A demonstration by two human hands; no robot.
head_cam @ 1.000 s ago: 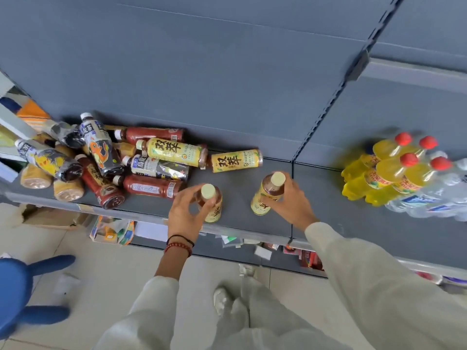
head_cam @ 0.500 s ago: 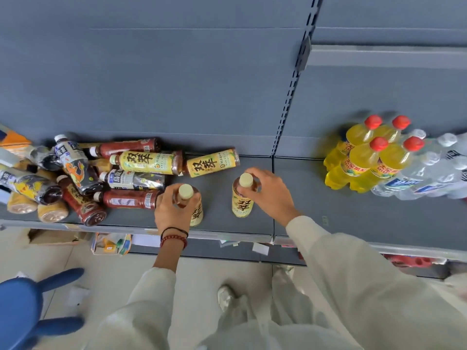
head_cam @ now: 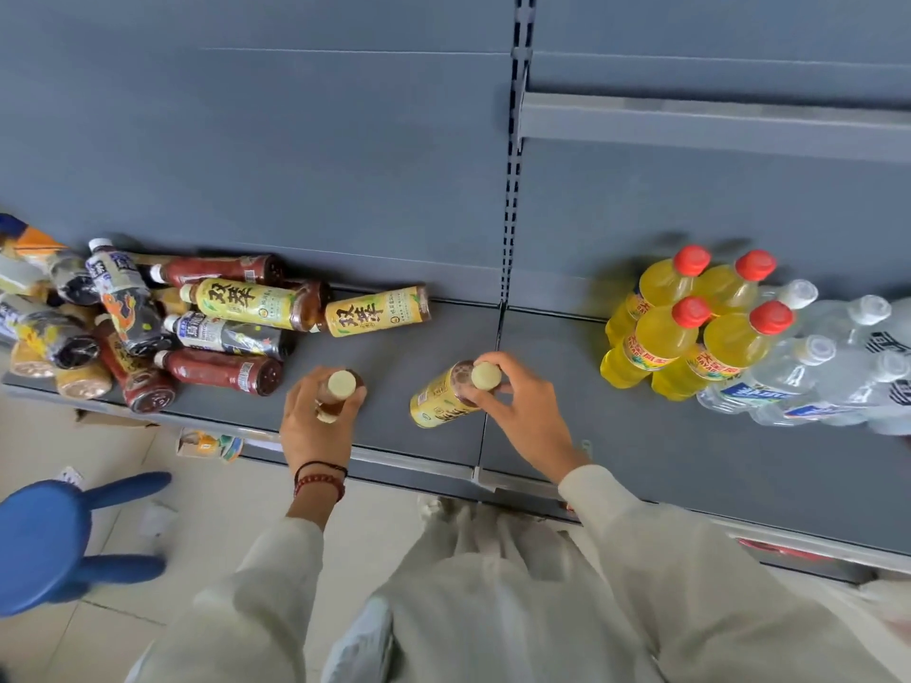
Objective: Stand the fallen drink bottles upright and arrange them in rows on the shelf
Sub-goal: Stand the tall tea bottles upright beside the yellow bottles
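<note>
Gripping one bottle in each hand, the person works the open stretch of the grey metal shelf (head_cam: 394, 357). The left hand (head_cam: 315, 421) has its fingers curled round the neck of a cream-capped brown tea bottle (head_cam: 341, 390), which stands upright near the front edge. The right hand (head_cam: 517, 411) pinches its fingertips just under the cap of a yellow-labelled tea bottle with a cream cap (head_cam: 446, 396), which appears to lean a little towards seven o'clock, base on the shelf or close to it; I cannot tell which. Both bottles sit apart, with a clear gap between them. So the step in hand looks like standing this pair up and starting a row. Over at nine to ten o'clock from the hands lies the heap of fallen bottles (head_cam: 162, 317), dark red, yellow-labelled and blue-and-white ones lying across each other, plenty left to do. One more yellow-labelled bottle lying on its side (head_cam: 377, 313) rests at twelve o'clock from the left hand. At three o'clock, the upright yellow drink bottles with red caps (head_cam: 685, 317) and clear water bottles (head_cam: 818, 372) already stand together. Next move, by my reckoning: bring the right-hand bottle plumb, set the two beside each other, let go, then reach for the heap.
</note>
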